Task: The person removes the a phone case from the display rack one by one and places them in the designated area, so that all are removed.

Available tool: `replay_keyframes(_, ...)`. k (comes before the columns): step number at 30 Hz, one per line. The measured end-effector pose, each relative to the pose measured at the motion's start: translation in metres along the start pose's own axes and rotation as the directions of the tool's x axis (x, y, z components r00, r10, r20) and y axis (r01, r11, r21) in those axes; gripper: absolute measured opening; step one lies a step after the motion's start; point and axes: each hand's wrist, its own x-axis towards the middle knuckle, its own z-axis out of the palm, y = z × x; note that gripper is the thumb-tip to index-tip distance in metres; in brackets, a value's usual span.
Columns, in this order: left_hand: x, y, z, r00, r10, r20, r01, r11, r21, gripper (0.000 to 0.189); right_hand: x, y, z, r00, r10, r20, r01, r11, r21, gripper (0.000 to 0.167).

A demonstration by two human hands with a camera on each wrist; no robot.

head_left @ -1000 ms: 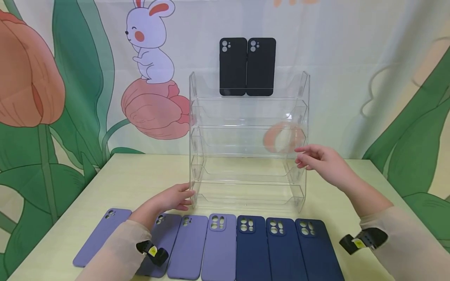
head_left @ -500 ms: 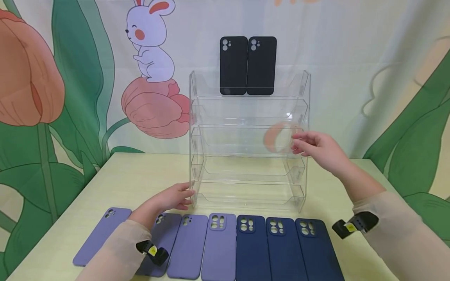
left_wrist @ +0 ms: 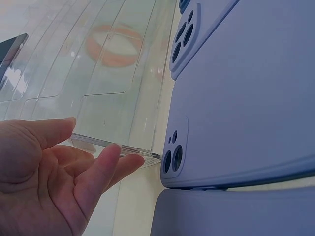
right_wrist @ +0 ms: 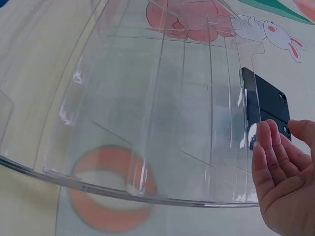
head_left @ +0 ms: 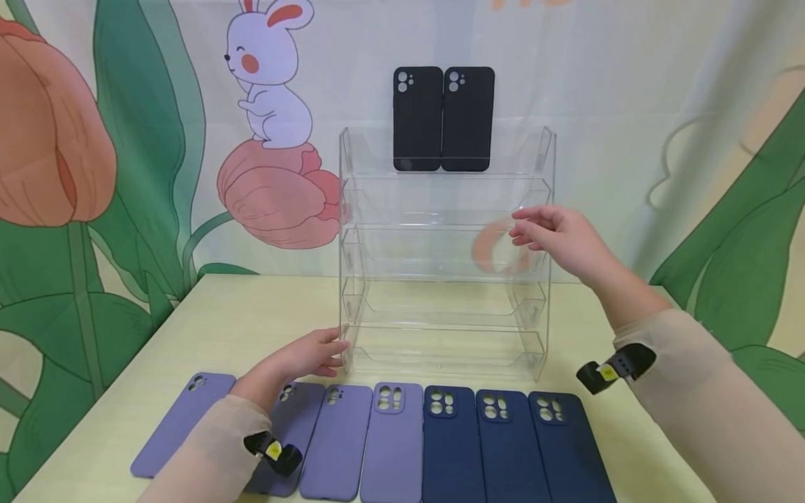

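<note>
A clear acrylic tiered rack (head_left: 440,338) stands upright on the table. Two black phone cases (head_left: 418,119) lean side by side in its top tier. My left hand (head_left: 311,353) holds the rack's lower left side; in the left wrist view the clear side panel (left_wrist: 113,144) passes between thumb and fingers. In front of the upper right tiers my right hand (head_left: 560,234) is raised, fingers loosely extended and nothing in them. Along the front lie several purple phone cases (head_left: 336,443) and three dark blue phone cases (head_left: 454,454), partly cut off by the frame.
The pale yellow table (head_left: 277,300) carries the rack and the row of cases. Behind hangs a curtain (head_left: 604,140) printed with tulips and a rabbit. My left sleeve (head_left: 207,447) covers part of the purple cases.
My right hand has risen and shifted slightly left along the rack's right side, from the middle tiers toward the upper ones. The left hand, rack and cases have stayed put.
</note>
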Motion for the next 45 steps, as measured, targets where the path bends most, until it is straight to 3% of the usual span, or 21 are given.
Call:
replay_keyframes(15, -0.002, -0.004, -0.001, 1.0, 0.011, -0.001, -0.011, 1.0, -0.002, 0.052, 0.025, -0.016, 0.0, 1.0, 0.011, 0.001, -0.011, 1.0, 0.021, 0.04)
replay_keyframes(38, 0.001, -0.003, -0.004, 1.0, 0.022, 0.006, -0.022, 1.0, -0.004, 0.049, 0.075, -0.039, -0.002, 0.997, 0.032, -0.074, -0.03, 0.999, 0.026, 0.044)
replay_keyframes(45, 0.003, -0.004, -0.001, 1.0, 0.005, -0.015, -0.005, 1.0, -0.013, 0.048, 0.088, -0.039, -0.003, 0.99, 0.037, -0.138, -0.033, 0.999, 0.034, 0.044)
